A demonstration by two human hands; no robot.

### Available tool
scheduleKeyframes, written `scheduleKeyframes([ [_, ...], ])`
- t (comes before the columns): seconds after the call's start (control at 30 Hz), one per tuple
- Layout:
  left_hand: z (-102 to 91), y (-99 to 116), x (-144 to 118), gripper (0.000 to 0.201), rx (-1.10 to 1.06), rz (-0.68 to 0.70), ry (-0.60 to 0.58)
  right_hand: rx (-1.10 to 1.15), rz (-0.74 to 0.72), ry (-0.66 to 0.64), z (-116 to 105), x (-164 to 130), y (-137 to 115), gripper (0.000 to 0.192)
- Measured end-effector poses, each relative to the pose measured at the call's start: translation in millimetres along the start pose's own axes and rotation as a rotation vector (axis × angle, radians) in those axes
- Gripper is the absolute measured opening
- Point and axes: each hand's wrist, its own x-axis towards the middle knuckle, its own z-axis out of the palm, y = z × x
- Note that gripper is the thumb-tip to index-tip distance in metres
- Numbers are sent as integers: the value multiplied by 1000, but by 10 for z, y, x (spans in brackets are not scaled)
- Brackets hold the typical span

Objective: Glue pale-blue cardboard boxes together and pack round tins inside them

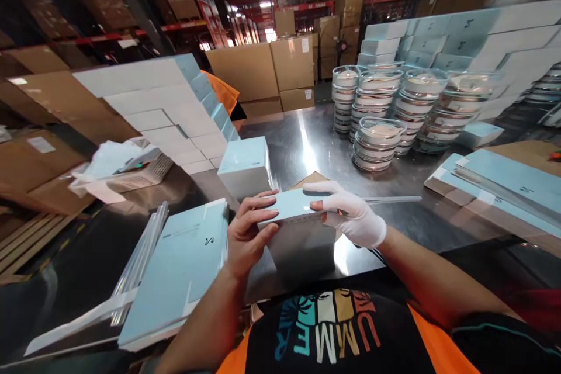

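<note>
Fingers of the bare left hand and of the white-gloved right hand are clamped on opposite ends of a flat pale-blue box, held level just above the steel tabletop. The box's long axis runs left to right between the hands, both equally near. Behind it stands an assembled blue box; to its left lies a stack of flat blue cartons.

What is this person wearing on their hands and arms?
The right hand wears a thin white glove that ends at the wrist. The left hand is bare, with no glove. Both forearms are uncovered, with no sleeves reaching them. No watch, ring or bracelet shows on either.
</note>
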Motion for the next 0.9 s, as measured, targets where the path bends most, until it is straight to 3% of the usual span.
scheduleKeyframes([
  [0.07, -100, 88, 153, 15, 108, -49, -141, -90, -62, 12, 43, 74, -43, 24],
  [0.13, -139, 207, 319, 37, 268, -108, -343, -171, -120, -54, 102, 167, -56, 33],
  [0.2, -121, 331, 462, 65, 374, -150, -521, -176, -158, -196, 113, 292, -5, 61],
  [0.27, -104, 429, 558, 78, 411, -178, -595, -177, -121, -309, -24, 462, 144, 86],
  [0.33, -158, 484, 597, 78, 458, -193, -490, -343, 45, -279, -382, 645, 394, 80],
  [0.37, -220, 492, 593, 80, 490, -201, -354, -513, 182, -187, -640, 715, 544, 68],
  [0.43, -393, 464, 539, 87, 503, -220, -3, -808, 451, 31, -1246, 755, 846, 63],
  [0.53, -644, 319, 363, 92, 351, -255, 475, -1125, 824, 170, -2046, 525, 1191, 47],
  [0.63, -723, 118, 146, 81, 141, -438, 759, -1208, 752, 168, -2379, 206, 1341, 7],
  [0.7, -665, 14, 23, 76, -12, -633, 755, -1212, 654, 173, -2376, 118, 1346, 16],
  [0.77, -547, -43, -66, 79, -145, -763, 644, -1230, 608, 213, -2308, 154, 1302, 21],
  [0.9, -272, -78, -168, 94, -256, -819, 454, -1272, 583, 234, -2201, 356, 1155, 26],
])
